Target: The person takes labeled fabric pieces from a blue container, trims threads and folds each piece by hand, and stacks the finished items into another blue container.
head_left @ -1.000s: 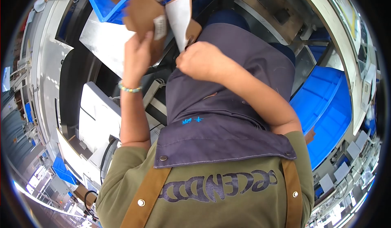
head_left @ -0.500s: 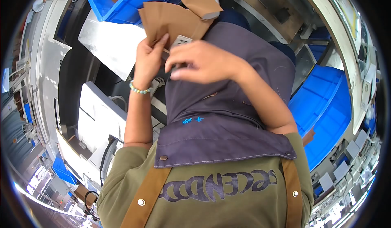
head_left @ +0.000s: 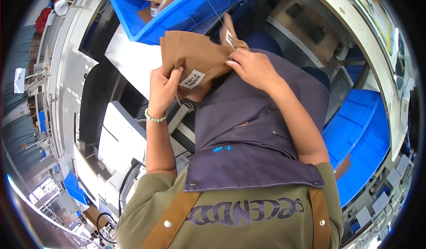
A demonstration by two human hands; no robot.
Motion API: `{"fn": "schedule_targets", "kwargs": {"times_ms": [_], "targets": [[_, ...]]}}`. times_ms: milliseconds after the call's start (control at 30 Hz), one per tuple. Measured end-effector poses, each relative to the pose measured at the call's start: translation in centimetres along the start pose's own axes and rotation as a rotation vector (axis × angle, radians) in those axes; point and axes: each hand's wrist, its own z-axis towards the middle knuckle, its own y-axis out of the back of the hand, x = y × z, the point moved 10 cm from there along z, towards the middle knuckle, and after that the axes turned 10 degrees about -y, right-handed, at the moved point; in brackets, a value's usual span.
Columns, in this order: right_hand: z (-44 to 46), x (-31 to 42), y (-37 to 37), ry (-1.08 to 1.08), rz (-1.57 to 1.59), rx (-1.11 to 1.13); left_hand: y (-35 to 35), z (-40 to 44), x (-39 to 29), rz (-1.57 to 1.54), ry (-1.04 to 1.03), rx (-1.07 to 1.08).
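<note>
A big green shirt (head_left: pixel 248 200) fills the bottom of the frame, and a dark apron (head_left: pixel 257 111) lies above it. One blue tub (head_left: pixel 195 15) is at the top, with brown bits in it, and another blue box (head_left: pixel 355 124) is at the right side. The right arm (head_left: pixel 301 120) bends at the elbow and slants up and left. The left arm (head_left: pixel 159 144) points nearly straight up.

The brown pieces (head_left: pixel 191 49) are a flat stack in the upper middle, just below the tub. The right hand (head_left: pixel 255 69) is at their right edge, palm down, with its fingertips pinched on a thin thread (head_left: pixel 217 67). The left hand (head_left: pixel 164 87) grips their lower left side, thumb on top. A white tag (head_left: pixel 192 79) with black letters is beside that thumb. A bead bracelet (head_left: pixel 155 116) goes around the left wrist.
</note>
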Motion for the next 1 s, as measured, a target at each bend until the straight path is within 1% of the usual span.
{"fn": "schedule_targets", "kwargs": {"times_ms": [67, 133, 167, 267, 333, 367, 400, 433, 467, 533, 600, 633, 733, 767, 867, 900, 1000], "targets": [[0.1, 0.0, 1.8, 0.02, -0.048, -0.031, 1.1, 0.4, 0.1, 0.061, -0.019, -0.024], [0.0, -0.1, 1.7, 0.05, -0.138, -0.048, 0.9, 0.5, -0.1, 0.103, -0.005, -0.003], [0.0, -0.1, 1.6, 0.068, -0.172, -0.065, 0.6, 0.7, -0.7, 0.097, -0.047, -0.005], [-0.2, -0.5, 0.6, 0.078, -0.282, -0.077, 0.1, 0.9, 0.1, 0.122, 0.01, 0.044], [-0.4, -0.4, 0.5, 0.088, -0.296, -0.094, 0.5, 0.9, 0.2, 0.127, 0.011, -0.006], [-0.4, -0.8, 0.5, 0.055, -0.323, -0.075, 0.9, 0.8, 0.4, 0.13, 0.013, -0.032], [-0.5, -1.3, 0.6, 0.022, -0.351, -0.057, 1.9, 0.7, 1.2, 0.16, 0.074, -0.062], [-0.4, -1.6, 0.8, -0.01, -0.379, -0.038, 3.2, 0.6, 2.2, 0.157, 0.071, -0.132], [-0.4, -1.3, 1.0, 0.005, -0.374, -0.03, 4.4, 0.5, 3.2, 0.153, 0.068, -0.203], [-0.5, -0.1, 1.8, 0.034, -0.362, -0.016, 6.2, 0.4, 4.5, 0.022, 0.079, -0.348], [-0.8, 2.2, 2.5, 0.111, -0.295, -0.062, 6.6, 0.3, 4.9, -0.048, 0.051, -0.423], [-1.0, 3.4, 2.8, 0.151, -0.263, -0.086, 6.0, 0.4, 5.2, -0.054, 0.06, -0.391], [-1.6, 6.3, 1.9, 0.256, -0.259, -0.006, 3.2, 0.5, 5.4, -0.018, 0.056, -0.333], [-1.9, 6.8, 0.9, 0.286, -0.293, 0.061, 2.5, 0.4, 5.2, -0.073, 0.071, -0.35], [-2.0, 6.0, 0.2, 0.256, -0.338, 0.084, 1.9, 0.7, 4.7, -0.245, 0.136, -0.373], [-1.4, 5.4, 1.5, 0.215, -0.231, 0.011, 1.7, 0.6, 4.9, -0.305, 0.159, -0.386], [-0.3, 3.8, 5.7, 0.1, 0.058, -0.152, 1.7, 0.6, 5.5, -0.341, 0.173, -0.371]]}}
